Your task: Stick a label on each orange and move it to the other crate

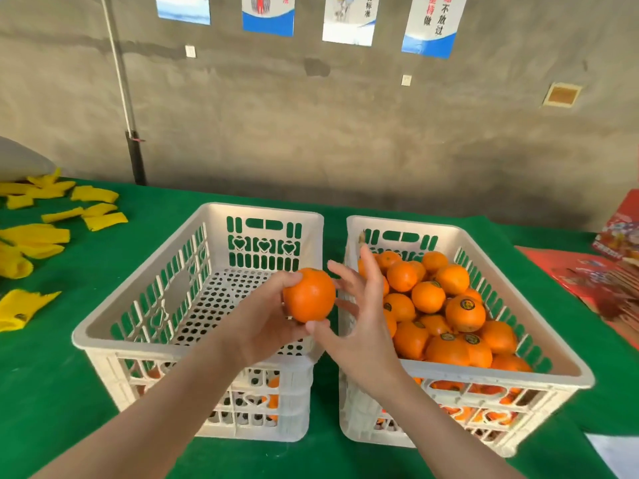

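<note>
The left hand (262,326) curls round the orange (308,294), the right hand's (359,326) splayed fingers gripping nothing beside it; the label likely needs pressing flat on smooth peel.

Bright, even, soft light; wide-angle bend toward the edges.

Light falls evenly over the green worktop (52,375), leaving only faint, soft shadows between and below the left crate (145,305) and the right crate (553,368). The held orange (308,295) shows a mild sheen, no hard glare. The grey wall (345,133) looks mottled and darker low down. The pipe (119,74) and the posters (268,15) lean and bow with the lens. The red boxes (619,233) at the right edge are smeared and soft. The right hand (363,333) is slightly blurred at its fingers (370,271); the left hand (262,326) looks sharper.
</note>
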The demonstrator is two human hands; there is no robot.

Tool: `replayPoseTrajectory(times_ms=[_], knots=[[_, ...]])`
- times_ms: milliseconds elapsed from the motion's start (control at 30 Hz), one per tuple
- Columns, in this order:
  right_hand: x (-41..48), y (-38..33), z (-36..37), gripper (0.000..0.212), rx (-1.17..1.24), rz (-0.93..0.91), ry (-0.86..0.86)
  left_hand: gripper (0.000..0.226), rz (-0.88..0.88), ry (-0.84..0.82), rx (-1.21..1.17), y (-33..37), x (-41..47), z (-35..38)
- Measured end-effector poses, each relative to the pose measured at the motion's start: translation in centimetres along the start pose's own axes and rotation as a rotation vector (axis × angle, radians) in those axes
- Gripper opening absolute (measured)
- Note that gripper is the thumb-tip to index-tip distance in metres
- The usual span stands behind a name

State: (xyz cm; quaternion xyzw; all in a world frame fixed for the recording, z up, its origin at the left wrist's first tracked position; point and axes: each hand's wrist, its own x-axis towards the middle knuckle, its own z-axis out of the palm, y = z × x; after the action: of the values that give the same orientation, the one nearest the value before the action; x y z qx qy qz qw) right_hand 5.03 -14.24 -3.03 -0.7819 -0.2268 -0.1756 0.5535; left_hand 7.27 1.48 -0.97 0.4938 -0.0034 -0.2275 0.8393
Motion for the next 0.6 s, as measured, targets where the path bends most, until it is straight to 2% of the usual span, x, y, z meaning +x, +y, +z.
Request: replayPoseTrajectory(times_ms=[200, 333, 400, 467, 533, 567, 600], knots=[[-3.1, -0.2, -4.4, 0.107, -0.083, -0.033, 0.037, 0.061, -0.021, -0.131, -0.057, -2.9, -0.6, 4.0], [-4.3, -0.5, -6.6, 0.104, -0.073, 0.017, 0.073, 0.056, 0.062, -0.197, -0.028, -5.1, -0.3, 6.4], [-4.6, -0.9, -8.0, 0.087, 0.009, 0.082, 0.034, 0.042, 0.093, -0.147, -0.017, -5.8, -0.1, 7.7], [-4.9, -1.1, -9.6, 0.050, 0.147, 0.170, 0.059, 0.040, 0.074, -0.046, -0.008, -6.1, 0.1, 8.5], [-5.2, -1.0, -10.9, 0.014, 0.203, 0.250, 0.089, 0.047, 0.044, 0.012, 0.030, -6.4, 0.2, 8.9], [-5.3, -1.1, -11.4, 0.004, 0.179, 0.270, 0.066, 0.051, 0.030, 0.016, 0.051, -6.7, 0.2, 9.1], [-5.4, -1.1, -11.6, 0.007, 0.117, 0.269, 0.021, 0.055, 0.017, 0.016, 0.068, -7.0, 0.1, 9.4]])
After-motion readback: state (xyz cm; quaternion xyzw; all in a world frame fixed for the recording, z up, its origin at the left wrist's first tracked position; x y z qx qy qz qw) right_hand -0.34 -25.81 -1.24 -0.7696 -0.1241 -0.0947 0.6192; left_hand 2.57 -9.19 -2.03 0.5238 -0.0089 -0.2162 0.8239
